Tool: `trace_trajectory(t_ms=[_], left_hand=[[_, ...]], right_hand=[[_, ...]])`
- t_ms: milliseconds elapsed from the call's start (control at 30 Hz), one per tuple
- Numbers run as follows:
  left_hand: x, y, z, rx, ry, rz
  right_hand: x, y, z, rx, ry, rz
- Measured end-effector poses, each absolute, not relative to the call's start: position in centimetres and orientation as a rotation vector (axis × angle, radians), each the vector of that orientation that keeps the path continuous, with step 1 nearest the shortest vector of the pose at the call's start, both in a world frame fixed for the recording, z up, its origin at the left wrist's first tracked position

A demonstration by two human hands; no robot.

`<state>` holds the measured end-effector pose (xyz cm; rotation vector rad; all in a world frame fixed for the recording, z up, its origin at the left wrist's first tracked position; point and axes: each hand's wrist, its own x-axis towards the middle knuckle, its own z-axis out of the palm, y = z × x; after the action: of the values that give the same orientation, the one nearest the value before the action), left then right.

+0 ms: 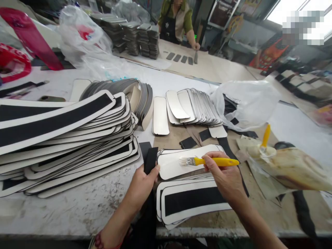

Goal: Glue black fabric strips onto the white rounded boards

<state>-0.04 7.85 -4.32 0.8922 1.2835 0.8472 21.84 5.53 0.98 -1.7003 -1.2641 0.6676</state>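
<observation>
My right hand (223, 176) grips a paintbrush (218, 161) by its yellow handle. The pale bristles rest on a white curved panel (171, 169) that tops a small stack. Between the thumb and fingers of my left hand (145, 183) is a black strip (151, 159), beside the panel's left end. Just below lie more white panels (166, 211), the top one with a black rectangle (194, 199) on it.
Tall stacks of black-and-white panels (77, 121) fill the left. White pieces (199, 107) lean in a row behind, near a plastic bag (249, 100). A container with another yellow brush (266, 136) lies right. A person (176, 24) works across the table.
</observation>
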Motion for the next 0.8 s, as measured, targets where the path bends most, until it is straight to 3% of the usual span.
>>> trace_trajectory(t_ms=[300, 500, 633, 800], left_hand=[[-0.1, 7.9, -4.8, 0.949, 1.388, 0.777], [-0.2, 7.9, -5.2, 0.973, 1.386, 0.775], [-0.1, 8.0, -5.1, 0.978, 1.386, 0.773], [-0.1, 8.0, -4.5, 0.999, 1.405, 0.766]], right_hand=[[26.5, 5.0, 1.7, -1.768, -1.612, 0.120], [28.5, 4.8, 2.3, -1.726, -1.750, -0.030], [26.9, 4.3, 3.5, -1.679, -1.701, 0.025], [23.6, 4.0, 2.8, -1.673, -1.406, 0.500]])
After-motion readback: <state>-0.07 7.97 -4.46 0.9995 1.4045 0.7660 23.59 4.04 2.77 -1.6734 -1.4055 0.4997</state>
